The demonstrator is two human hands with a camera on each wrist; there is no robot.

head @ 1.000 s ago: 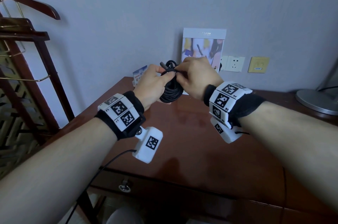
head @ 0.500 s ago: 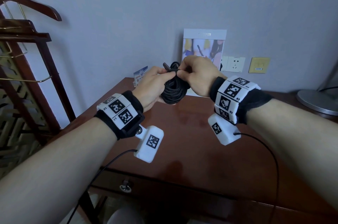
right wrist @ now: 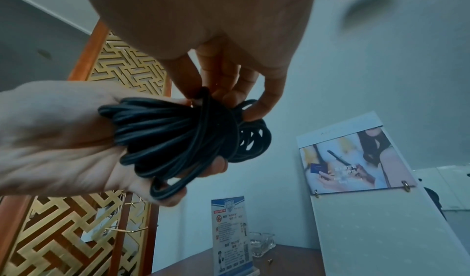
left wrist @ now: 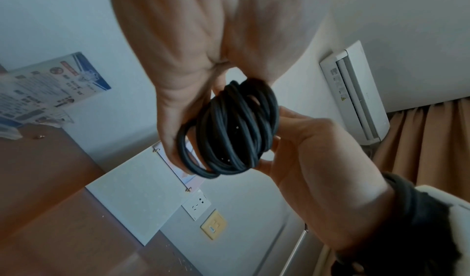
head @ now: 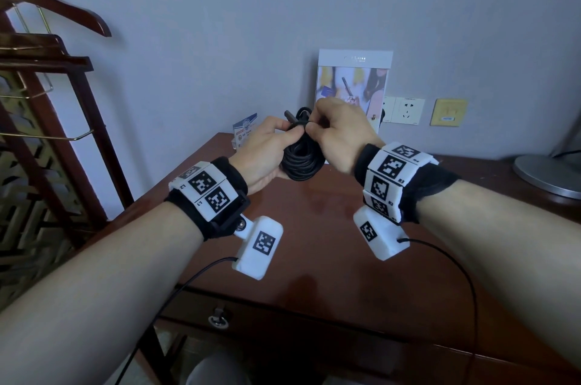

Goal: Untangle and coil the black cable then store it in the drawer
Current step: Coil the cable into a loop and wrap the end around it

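**A:** Your left hand (head: 262, 152) is curled round the black cable (head: 301, 161), the bundle of loops sitting in the palm above the far part of the desk (head: 314, 243), up at about twelve o'clock in the head view. Your right hand (head: 338, 130) pinches a strand at the top of the bundle, thumb and fingertips (right wrist: 201, 87) closed on the turn that crosses the loops.

**B:** What is different from a second ago?

**A:** Little in place, more in grip. Both hands have lifted a touch and your right wrist has rolled, so the strand you pinch now lies across the loops rather than beside them. One plug end (head: 290, 116) sticks out at eleven o'clock from the bundle, free of both hands.

**B:** So the coiling is done?

**A:** Nearly, I judge. The loops are gathered and no tangle shows; what you are doing looks like the last wrap that binds them. The right wrist view shows one loop (right wrist: 165, 188) hanging low at six o'clock of the bundle, so keep your left fingers closed or it may slip out.

**B:** And the drawer?

**A:** The drawer (head: 283, 321) sits below the desk edge at six o'clock, closed, its ring pull (head: 218, 318) untouched. You will need a free hand for it.
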